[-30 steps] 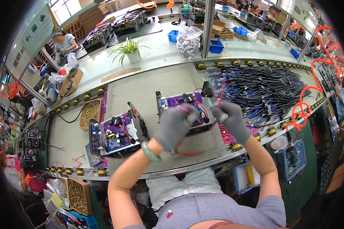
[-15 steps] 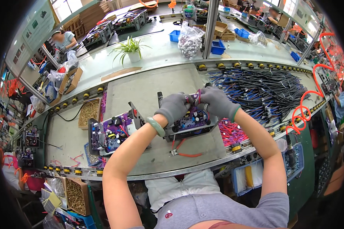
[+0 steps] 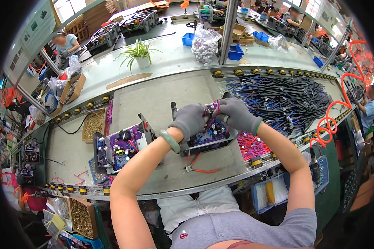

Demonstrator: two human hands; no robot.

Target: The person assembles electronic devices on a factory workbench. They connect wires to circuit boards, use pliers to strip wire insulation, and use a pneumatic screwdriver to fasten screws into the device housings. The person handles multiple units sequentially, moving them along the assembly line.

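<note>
Closest in my view, a carton (image 3: 94,224) at lower left holds brass-coloured bits; at right, a blue bin (image 3: 265,210) holds white and yellow pieces. On the desk (image 3: 145,89), pliers (image 3: 197,168) lie just this side of the unit (image 3: 212,143). I have the left hand (image 3: 190,119) and right hand (image 3: 238,116) over its purple board: the right grip pinches a purple wire (image 3: 217,104); what the left grip's bent fingers hold I cannot tell. Off left, a tray (image 3: 89,141) holds brass-coloured bits. On the far desk, a clear bag (image 3: 204,45) bulges with pale pieces and a white pot (image 3: 143,62) carries a plant (image 3: 137,51).
</note>
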